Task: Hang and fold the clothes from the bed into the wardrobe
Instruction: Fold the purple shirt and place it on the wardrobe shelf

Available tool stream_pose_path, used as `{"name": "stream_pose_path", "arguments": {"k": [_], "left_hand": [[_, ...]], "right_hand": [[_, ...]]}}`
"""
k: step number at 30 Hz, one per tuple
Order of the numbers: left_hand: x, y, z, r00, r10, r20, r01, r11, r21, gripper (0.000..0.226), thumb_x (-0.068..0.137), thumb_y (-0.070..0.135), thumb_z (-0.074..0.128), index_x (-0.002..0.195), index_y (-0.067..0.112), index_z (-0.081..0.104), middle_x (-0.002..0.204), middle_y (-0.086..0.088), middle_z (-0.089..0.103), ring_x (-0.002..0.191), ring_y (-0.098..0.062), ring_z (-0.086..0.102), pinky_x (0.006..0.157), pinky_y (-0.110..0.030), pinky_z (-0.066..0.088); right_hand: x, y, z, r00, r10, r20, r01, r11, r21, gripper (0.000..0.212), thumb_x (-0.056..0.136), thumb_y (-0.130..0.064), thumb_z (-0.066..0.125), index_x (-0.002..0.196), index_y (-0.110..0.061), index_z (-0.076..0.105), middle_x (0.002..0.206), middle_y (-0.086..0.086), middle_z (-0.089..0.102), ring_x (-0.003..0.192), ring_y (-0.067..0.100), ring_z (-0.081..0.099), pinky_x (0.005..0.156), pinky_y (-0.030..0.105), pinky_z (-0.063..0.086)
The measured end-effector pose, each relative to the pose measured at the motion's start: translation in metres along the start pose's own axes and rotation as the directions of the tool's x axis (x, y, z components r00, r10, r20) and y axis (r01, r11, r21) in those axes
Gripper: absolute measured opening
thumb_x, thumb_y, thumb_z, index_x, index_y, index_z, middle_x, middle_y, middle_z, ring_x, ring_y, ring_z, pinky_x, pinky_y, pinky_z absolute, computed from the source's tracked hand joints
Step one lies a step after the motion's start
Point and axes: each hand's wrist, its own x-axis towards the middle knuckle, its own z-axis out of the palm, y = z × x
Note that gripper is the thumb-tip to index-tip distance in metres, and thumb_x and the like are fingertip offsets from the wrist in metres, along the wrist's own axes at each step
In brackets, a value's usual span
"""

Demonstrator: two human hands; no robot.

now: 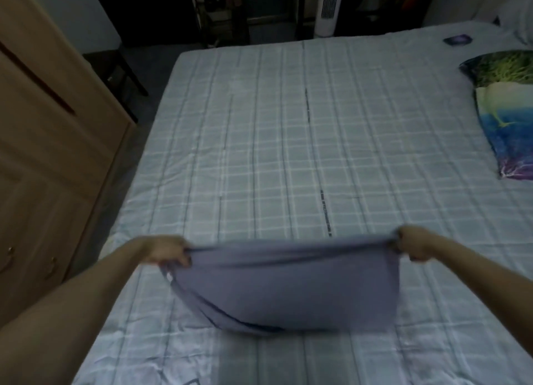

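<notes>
While both hands [168,250] grip, garment [288,283] stretched left-right

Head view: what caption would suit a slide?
Both hands, left and right, hold a blue-grey garment stretched above the bed.

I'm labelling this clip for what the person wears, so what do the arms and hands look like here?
Both forearms are bare up to the frame's edge, with no sleeve in view. The left hand and the right hand wear no gloves. No watch, bracelet or ring shows, though the picture is dim and somewhat blurred, so small items could be missed.
</notes>
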Motion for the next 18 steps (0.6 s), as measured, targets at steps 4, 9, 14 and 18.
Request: {"name": "stream_pose_path", "arguments": {"k": [4, 9, 14, 18], "left_hand": [[0.019, 0.110, -0.113, 0.806, 0.245, -0.540, -0.148, 0.965, 0.217, 0.015, 0.080, -0.003, 0.065, 0.091, 0.003, 0.072, 0.080, -0.013, 0.067, 0.073, -0.026, 0.062, 0.054, -0.021, 0.044], [-0.037, 0.258, -0.240, 0.299, 0.430, -0.852, -0.391, 0.870, 0.302, 0.027, 0.079, -0.005, 0.055, 0.096, 0.007, 0.072, 0.086, -0.011, 0.065, 0.087, -0.022, 0.060, 0.068, -0.022, 0.041], [-0.121, 0.331, -0.296, -0.175, 0.529, -0.831, -0.513, 0.671, 0.535, 0.043, 0.075, -0.007, 0.042, 0.102, 0.007, 0.073, 0.092, -0.008, 0.066, 0.098, -0.024, 0.062, 0.081, -0.029, 0.047], [-0.153, 0.322, -0.287, -0.329, 0.576, -0.748, -0.401, 0.632, 0.663, 0.043, 0.077, -0.003, 0.047, 0.108, 0.011, 0.073, 0.091, -0.006, 0.053, 0.089, -0.021, 0.051, 0.073, -0.027, 0.040]], "right_hand": [[0.043, -0.086, -0.122, 0.935, 0.099, -0.340, 0.249, 0.501, 0.829, 0.019, 0.088, 0.011, 0.052, 0.101, 0.001, 0.063, 0.096, 0.022, 0.066, 0.061, 0.023, 0.066, 0.043, 0.027, 0.054], [0.036, -0.156, -0.304, 0.759, 0.198, -0.620, 0.629, 0.024, 0.777, 0.032, 0.097, -0.002, 0.042, 0.125, 0.000, 0.055, 0.110, 0.015, 0.065, 0.094, 0.028, 0.068, 0.057, 0.031, 0.058], [-0.032, -0.175, -0.380, 0.554, 0.248, -0.794, 0.832, -0.129, 0.540, 0.030, 0.094, -0.006, 0.048, 0.120, -0.004, 0.064, 0.106, 0.016, 0.070, 0.085, 0.024, 0.071, 0.068, 0.034, 0.060], [-0.067, -0.164, -0.366, 0.491, 0.237, -0.838, 0.871, -0.161, 0.465, 0.028, 0.096, -0.008, 0.043, 0.109, -0.017, 0.067, 0.111, 0.013, 0.069, 0.092, 0.021, 0.069, 0.076, 0.032, 0.059]]}}
